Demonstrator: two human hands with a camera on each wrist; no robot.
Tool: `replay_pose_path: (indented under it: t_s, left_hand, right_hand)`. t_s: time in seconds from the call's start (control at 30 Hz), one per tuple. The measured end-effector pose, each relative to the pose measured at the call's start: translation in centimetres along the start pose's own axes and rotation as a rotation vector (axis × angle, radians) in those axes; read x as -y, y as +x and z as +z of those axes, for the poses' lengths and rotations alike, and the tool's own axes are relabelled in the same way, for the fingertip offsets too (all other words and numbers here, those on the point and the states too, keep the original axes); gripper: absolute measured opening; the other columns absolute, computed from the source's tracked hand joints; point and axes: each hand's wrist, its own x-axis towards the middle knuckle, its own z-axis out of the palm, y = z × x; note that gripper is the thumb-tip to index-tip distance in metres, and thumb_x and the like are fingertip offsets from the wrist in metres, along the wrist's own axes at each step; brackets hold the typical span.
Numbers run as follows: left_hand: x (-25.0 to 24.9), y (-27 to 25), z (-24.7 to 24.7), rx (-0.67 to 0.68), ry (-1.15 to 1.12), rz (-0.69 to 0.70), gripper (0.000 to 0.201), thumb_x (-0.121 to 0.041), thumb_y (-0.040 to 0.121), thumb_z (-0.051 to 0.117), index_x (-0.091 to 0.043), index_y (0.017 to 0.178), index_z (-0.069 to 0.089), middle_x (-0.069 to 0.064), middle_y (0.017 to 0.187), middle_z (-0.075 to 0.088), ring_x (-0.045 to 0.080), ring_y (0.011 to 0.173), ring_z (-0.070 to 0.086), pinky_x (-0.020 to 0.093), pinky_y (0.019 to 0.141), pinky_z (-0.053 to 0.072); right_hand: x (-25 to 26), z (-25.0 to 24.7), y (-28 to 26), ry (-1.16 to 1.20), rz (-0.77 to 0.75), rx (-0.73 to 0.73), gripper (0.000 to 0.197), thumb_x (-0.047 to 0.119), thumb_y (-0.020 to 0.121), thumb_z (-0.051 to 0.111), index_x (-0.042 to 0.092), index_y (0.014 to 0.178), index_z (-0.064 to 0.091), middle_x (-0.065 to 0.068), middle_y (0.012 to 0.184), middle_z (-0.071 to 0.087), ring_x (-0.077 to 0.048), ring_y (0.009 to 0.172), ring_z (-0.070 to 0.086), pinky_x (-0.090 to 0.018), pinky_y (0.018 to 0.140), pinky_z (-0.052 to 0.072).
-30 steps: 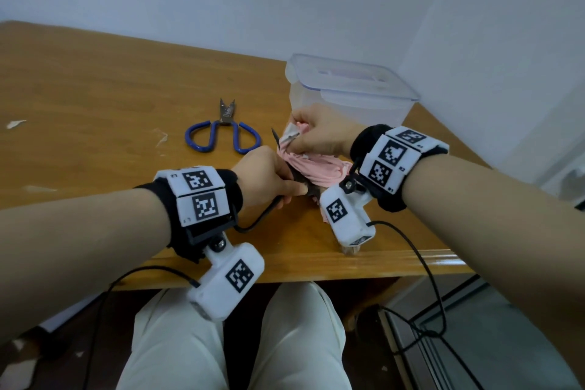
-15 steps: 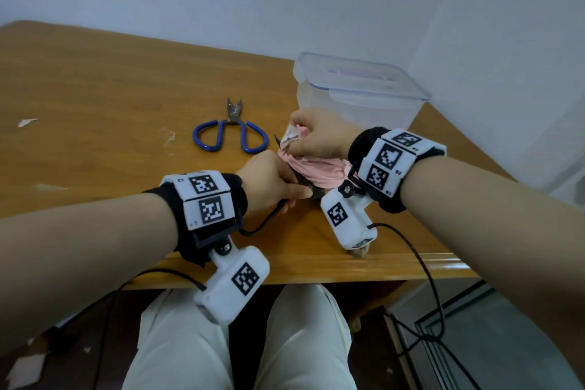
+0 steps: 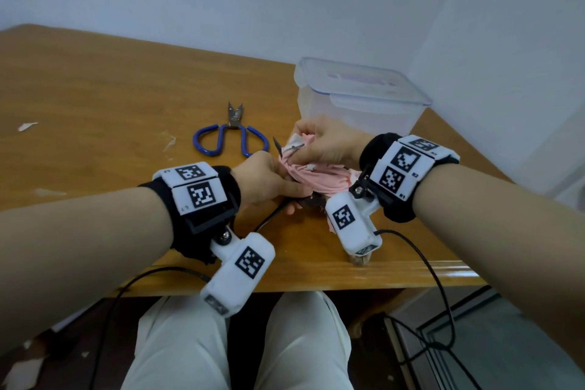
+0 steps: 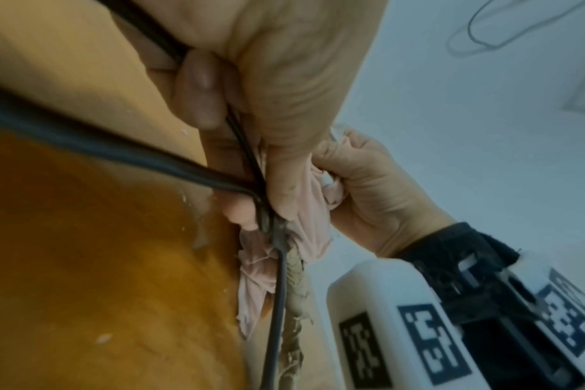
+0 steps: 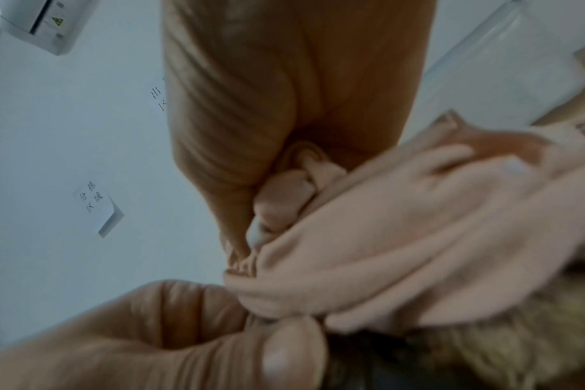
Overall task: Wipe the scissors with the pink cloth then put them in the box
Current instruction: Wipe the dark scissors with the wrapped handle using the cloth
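Observation:
A pair of black-handled scissors (image 4: 171,164) is held just above the wooden table (image 3: 95,123). My left hand (image 3: 297,199) grips their handles. My right hand (image 3: 302,146) clutches the pink cloth (image 3: 319,177), which is bunched round the blades. Only the blade tip (image 3: 276,144) pokes out past the cloth. One handle looks wrapped in twine (image 4: 296,285). The right wrist view shows the cloth (image 5: 401,224) filling the palm. A clear plastic box (image 3: 357,104) with its lid on stands just behind my right hand. Blue-handled scissors (image 3: 231,138) lie flat on the table, left of the box.
The table's front edge (image 3: 316,279) runs just below my wrists, with my legs under it. Small white scraps (image 3: 27,126) lie at the far left of the table. Black cables (image 3: 421,263) hang from both wrist cameras. A wall stands close behind and to the right of the box.
Both hands stay together on the scissors and cloth, with only slight shifts. The view has tilted a little, so the box and blue scissors sit slightly lower.

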Motion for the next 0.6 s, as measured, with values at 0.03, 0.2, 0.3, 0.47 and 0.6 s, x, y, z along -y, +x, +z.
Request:
replay_pose_path:
  t_s: [0.03,0.2,0.3,0.47,0.6]
  left_hand:
    - [0.0,0.0,0.1,-0.004,-0.021,0.01,0.026,-0.015,0.085,0.07,0.011,0.089,0.07,0.0,0.046,0.062,0.005,0.027,0.039,0.011,0.031,0.027]
    - [0.3,0.4,0.4,-0.032,-0.023,0.088,0.023,-0.011,0.083,0.071,0.012,0.08,0.068,-0.001,0.047,0.064,0.005,0.04,0.056,0.01,0.045,0.043]
    - [0.5,0.6,0.4,-0.033,-0.018,0.103,0.022,-0.011,0.083,0.072,0.01,0.08,0.068,-0.001,0.05,0.065,0.007,0.043,0.059,0.013,0.051,0.05]
    - [0.6,0.9,0.4,-0.055,-0.003,0.108,0.027,-0.013,0.082,0.073,0.014,0.085,0.068,0.005,0.061,0.069,0.008,0.044,0.06,0.016,0.054,0.053]
    - [0.9,1.0,0.4,-0.038,0.034,0.123,0.028,-0.016,0.082,0.073,0.012,0.086,0.07,0.013,0.075,0.073,0.011,0.048,0.061,0.018,0.059,0.054]
  right_hand:
    - [0.0,0.1,0.1,0.0,-0.006,-0.005,0.025,0.005,0.079,0.073,0.021,0.074,0.054,0.004,0.074,0.057,-0.006,0.067,0.053,-0.017,0.059,0.045]
    - [-0.3,0.7,1.0,-0.034,-0.014,-0.07,0.024,0.007,0.082,0.069,0.021,0.075,0.05,0.003,0.078,0.053,-0.013,0.078,0.05,-0.029,0.072,0.042]
    - [-0.3,0.9,1.3,-0.041,-0.019,-0.085,0.022,0.007,0.083,0.066,0.02,0.077,0.05,0.0,0.082,0.054,-0.018,0.086,0.052,-0.034,0.078,0.045]
    - [0.0,0.9,1.6,-0.114,-0.016,-0.117,0.012,0.012,0.089,0.061,0.011,0.098,0.054,-0.001,0.088,0.052,-0.018,0.089,0.05,-0.027,0.069,0.041]
    - [0.1,1.0,1.5,-0.233,0.017,-0.122,0.024,0.016,0.092,0.055,0.006,0.114,0.052,-0.008,0.102,0.053,-0.019,0.093,0.048,-0.028,0.076,0.037]
